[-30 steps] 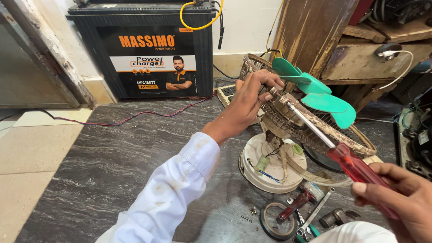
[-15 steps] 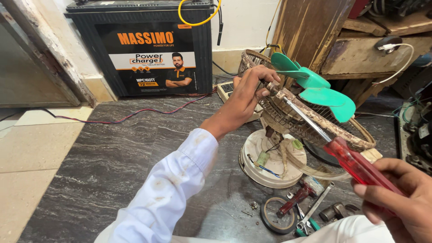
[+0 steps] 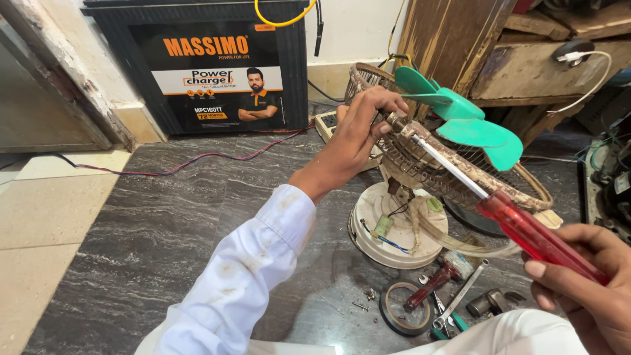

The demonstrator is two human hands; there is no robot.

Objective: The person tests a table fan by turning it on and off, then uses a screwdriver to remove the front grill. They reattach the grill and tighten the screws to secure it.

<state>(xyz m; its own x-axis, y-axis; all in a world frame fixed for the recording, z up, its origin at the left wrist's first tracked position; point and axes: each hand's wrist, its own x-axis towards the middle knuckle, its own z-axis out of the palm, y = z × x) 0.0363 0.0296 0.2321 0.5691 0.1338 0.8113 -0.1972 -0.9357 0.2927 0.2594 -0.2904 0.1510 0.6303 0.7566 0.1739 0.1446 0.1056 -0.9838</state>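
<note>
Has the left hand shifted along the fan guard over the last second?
No. The left hand grips the same spot on the rusty fan guard, beside the green blades, where the red screwdriver's tip meets it.

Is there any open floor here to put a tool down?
Yes: the dark marble floor is bare between the big battery, the red wire and the white sleeve. It is crowded by the fan base, where the tape roll and small tools lie.

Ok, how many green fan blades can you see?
3. One blade at the top by the left hand, one in the middle, one lowest right. Others may be hidden.
</note>
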